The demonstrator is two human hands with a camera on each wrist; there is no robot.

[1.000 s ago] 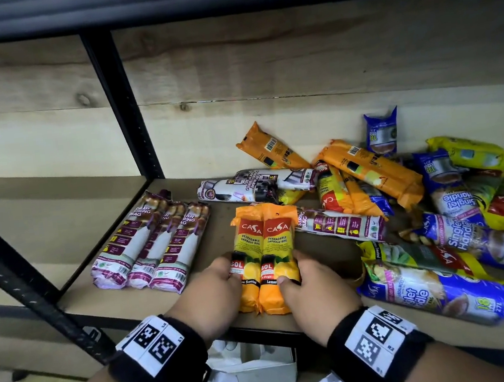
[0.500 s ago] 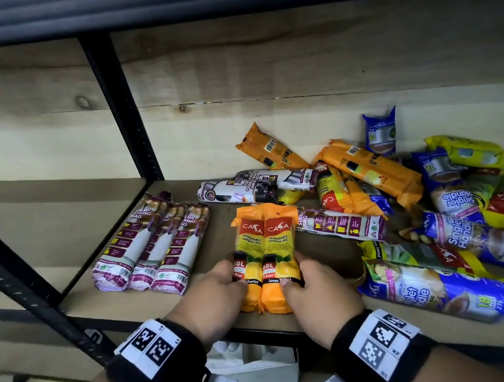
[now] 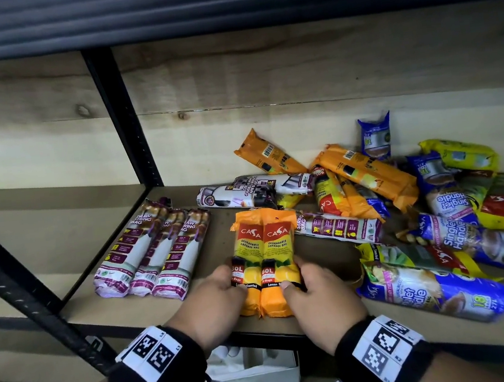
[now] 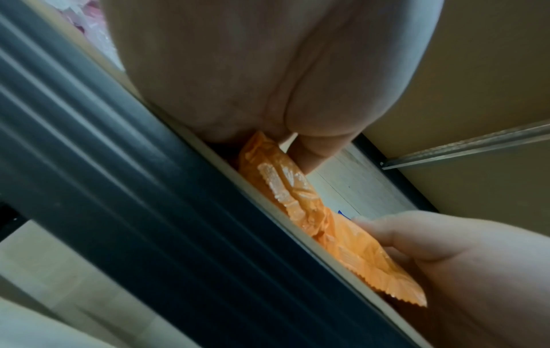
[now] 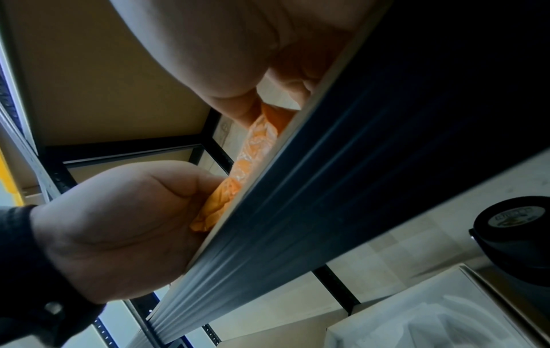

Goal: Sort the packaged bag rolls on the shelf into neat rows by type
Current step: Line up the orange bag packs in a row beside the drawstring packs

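two orange-and-yellow plastic casa garbage bag roll packs (image 3: pixel 265 261) lie side by side, touching, at the front edge of the brown wooden shelf board (image 3: pixel 213 245), lengthwise front to back. the left hand (image 3: pixel 216 301) grips the left pack's outer side, thumb on its label; the right hand (image 3: pixel 318 290) grips the right pack's outer side, thumb on top, pressing the pair together. just left, apart from them, three white-and-purple drawstring bag rolls (image 3: pixel 154 252) lie in a neat row. to the right and behind is a loose heap of mixed orange, blue, yellow and white packs (image 3: pixel 402 198), overlapping each other. a black perforated metal upright (image 3: pixel 123 117) stands at the back.
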